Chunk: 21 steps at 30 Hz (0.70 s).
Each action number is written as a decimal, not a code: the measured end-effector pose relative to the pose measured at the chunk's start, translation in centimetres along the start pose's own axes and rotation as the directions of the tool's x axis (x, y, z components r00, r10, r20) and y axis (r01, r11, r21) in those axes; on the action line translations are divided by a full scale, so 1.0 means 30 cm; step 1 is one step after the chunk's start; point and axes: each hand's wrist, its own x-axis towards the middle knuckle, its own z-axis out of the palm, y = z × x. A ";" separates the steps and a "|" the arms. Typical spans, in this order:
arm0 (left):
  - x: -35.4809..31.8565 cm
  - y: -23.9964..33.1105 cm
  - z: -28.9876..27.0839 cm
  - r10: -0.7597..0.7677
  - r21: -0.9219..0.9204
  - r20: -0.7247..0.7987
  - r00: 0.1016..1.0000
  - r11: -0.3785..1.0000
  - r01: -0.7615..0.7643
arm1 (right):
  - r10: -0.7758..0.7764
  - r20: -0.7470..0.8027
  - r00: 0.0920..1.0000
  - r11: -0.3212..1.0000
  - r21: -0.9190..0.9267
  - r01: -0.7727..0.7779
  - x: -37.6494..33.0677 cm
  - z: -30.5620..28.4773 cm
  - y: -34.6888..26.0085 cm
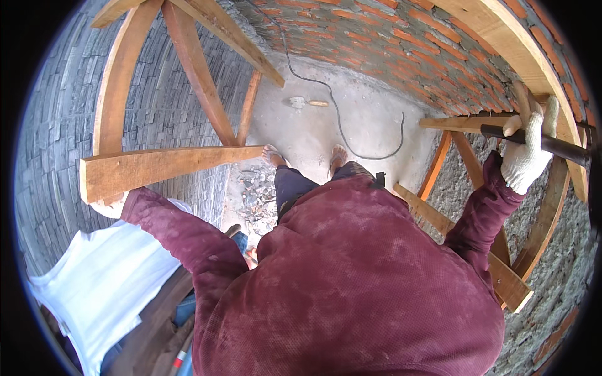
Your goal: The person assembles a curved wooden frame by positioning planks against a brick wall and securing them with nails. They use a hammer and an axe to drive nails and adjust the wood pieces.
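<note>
My left hand, in a white glove (110,205), is at the near end of a wooden beam (163,172) on the left. The beam hides its fingers, so their grip does not show. On the right, my right hand (528,150), also in a white knit glove, is closed around a dark bar (558,147) shaped like a tool handle. Its right end runs into the dark rim, so what it belongs to is unclear. Fingers of this hand reach up beside a curved-looking timber (533,47).
Timber braces (199,72) stand at left against grey stone-patterned cladding (69,125); more timbers (464,241) stand right. A trowel (308,103) and a black cable (338,119) lie on the concrete floor below a brick wall (389,44). Rubble (260,197) and white cloth (110,282) are at left.
</note>
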 end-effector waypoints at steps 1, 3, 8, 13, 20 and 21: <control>-0.001 0.009 0.003 0.050 0.043 0.033 0.998 0.998 -0.051 | 0.086 -0.015 0.996 0.994 0.071 -0.084 0.002 0.013 -0.015; 0.001 0.028 0.004 0.064 0.065 0.015 0.998 0.996 -0.064 | 0.176 -0.021 0.984 0.942 0.295 -0.162 -0.002 0.046 -0.064; 0.057 0.019 0.026 0.010 -0.072 0.133 0.991 0.997 0.000 | 0.195 -0.181 0.964 0.975 -0.069 -0.210 -0.061 0.118 -0.231; 0.172 -0.116 0.019 -0.076 -0.262 0.269 0.960 0.953 0.149 | 0.339 -0.225 0.913 0.930 -0.064 -0.361 -0.319 0.125 -0.396; 0.303 -0.129 0.013 -0.128 -0.505 0.516 0.847 0.753 0.422 | 0.682 -0.277 0.677 0.667 -0.143 -0.731 -0.850 0.240 -0.413; 0.309 -0.102 0.021 -0.214 -0.533 0.539 0.815 0.662 0.526 | 0.766 -0.246 0.593 0.606 -0.028 -0.795 -0.934 0.270 -0.381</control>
